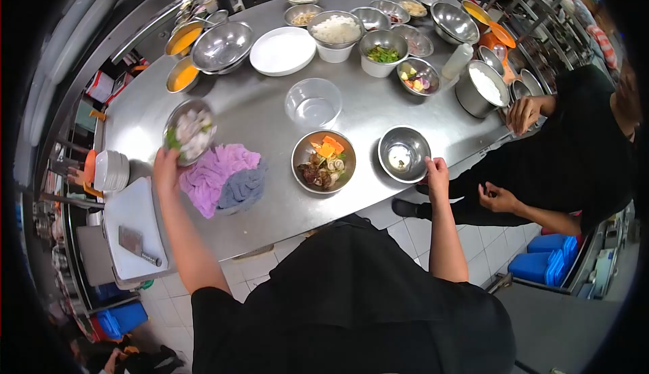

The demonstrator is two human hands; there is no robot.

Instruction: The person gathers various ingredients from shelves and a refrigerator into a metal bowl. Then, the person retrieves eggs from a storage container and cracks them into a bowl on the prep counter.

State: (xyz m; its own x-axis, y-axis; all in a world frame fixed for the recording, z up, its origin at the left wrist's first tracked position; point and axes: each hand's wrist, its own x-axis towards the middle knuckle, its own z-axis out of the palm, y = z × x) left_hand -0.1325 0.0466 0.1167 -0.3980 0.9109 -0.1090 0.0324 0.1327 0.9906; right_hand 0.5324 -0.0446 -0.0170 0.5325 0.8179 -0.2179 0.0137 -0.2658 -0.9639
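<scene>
At the left of the table, my left hand [166,171] grips the rim of a metal bowl [189,130] of whitish pieces with some green. The bowl is tilted and blurred. On the right, the fingers of my right hand [438,174] pinch the edge of another metal bowl [404,154], which has a bright patch at its bottom. Between my hands stands a metal bowl [323,162] with orange slices, dark pieces and pale sliced pieces. A purple cloth [209,178] and a blue-grey cloth [245,188] lie bunched beside my left hand.
Behind stand a clear plastic tub [314,103], a white oval dish [282,51] and several ingredient bowls. A cleaver [135,244] lies on a white cutting board [128,218] at left. Close on my right stands another person [561,151], one hand at the table edge.
</scene>
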